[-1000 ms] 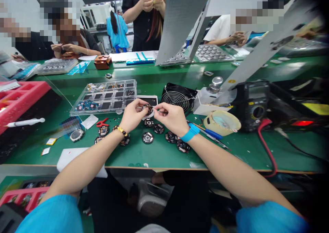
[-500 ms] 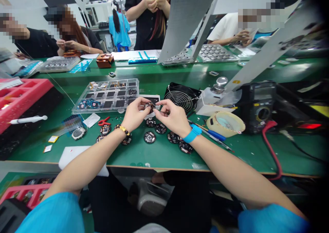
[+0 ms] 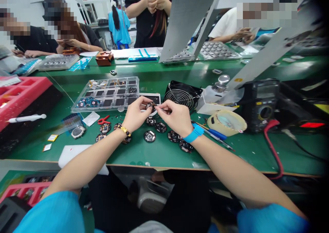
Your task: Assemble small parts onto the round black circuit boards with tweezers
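Between the thumb and fingers of my left hand (image 3: 136, 114) is a small round electronic module (image 3: 150, 106), dark with copper-coloured parts. My right hand (image 3: 174, 116) is closed in a pinch, its fingertips at the module's right edge. What those fingers hold, if anything, is too small and hidden to name. Similar round modules lie on the green bench below my hands, among them one in the middle (image 3: 149, 136) and one by my right wrist (image 3: 185, 145). A white-rimmed tray (image 3: 157, 96) with a dark inside is partly hidden behind my fingers.
A clear compartment box (image 3: 105, 104) with small parts stands behind my left hand. A black fan (image 3: 180, 95), a white box with a pump bottle (image 3: 218, 87), a yellowish bowl (image 3: 226, 122) and a multimeter (image 3: 263, 102) are to the right. Red clamp (image 3: 103, 120) and pink tray (image 3: 23, 92) lie left.
My right fingertips have closed in slightly against the module, and the module has turned a little in my left hand. The view has shifted slightly.
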{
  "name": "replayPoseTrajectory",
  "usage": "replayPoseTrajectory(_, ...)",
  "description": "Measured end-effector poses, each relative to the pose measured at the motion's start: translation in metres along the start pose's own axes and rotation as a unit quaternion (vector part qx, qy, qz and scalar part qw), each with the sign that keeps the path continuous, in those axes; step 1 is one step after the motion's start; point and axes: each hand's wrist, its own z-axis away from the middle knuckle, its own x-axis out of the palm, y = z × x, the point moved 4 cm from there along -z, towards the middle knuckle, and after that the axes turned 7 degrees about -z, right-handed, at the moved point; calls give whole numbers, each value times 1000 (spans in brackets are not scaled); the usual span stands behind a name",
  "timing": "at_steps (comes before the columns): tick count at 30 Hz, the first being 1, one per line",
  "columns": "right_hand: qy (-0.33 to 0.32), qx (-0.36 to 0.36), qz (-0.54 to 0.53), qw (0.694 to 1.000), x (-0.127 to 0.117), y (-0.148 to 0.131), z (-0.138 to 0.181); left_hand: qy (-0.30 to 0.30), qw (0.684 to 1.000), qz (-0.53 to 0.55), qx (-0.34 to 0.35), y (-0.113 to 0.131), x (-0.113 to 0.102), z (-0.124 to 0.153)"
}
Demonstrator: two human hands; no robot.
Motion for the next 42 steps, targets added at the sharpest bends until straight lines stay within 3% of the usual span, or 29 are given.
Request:
replayPoseTrajectory(8, -8, -8, 19, 1000, 1, -2, 0, -1, 1000, -4, 8, 2, 1, 1)
replayPoseTrajectory(21, -22, -114, 37, 993, 6, -14, 5, -4, 999, -3, 33, 2, 2, 0)
replayPoseTrajectory(31, -19, -93, -19, 995, 6, -12, 5, 2, 1000, 0, 21, 4, 0, 0)
replayPoseTrajectory(42, -29, -77, -35, 996, 3, -14, 3, 10, 994, 105, -26, 2, -9, -7)
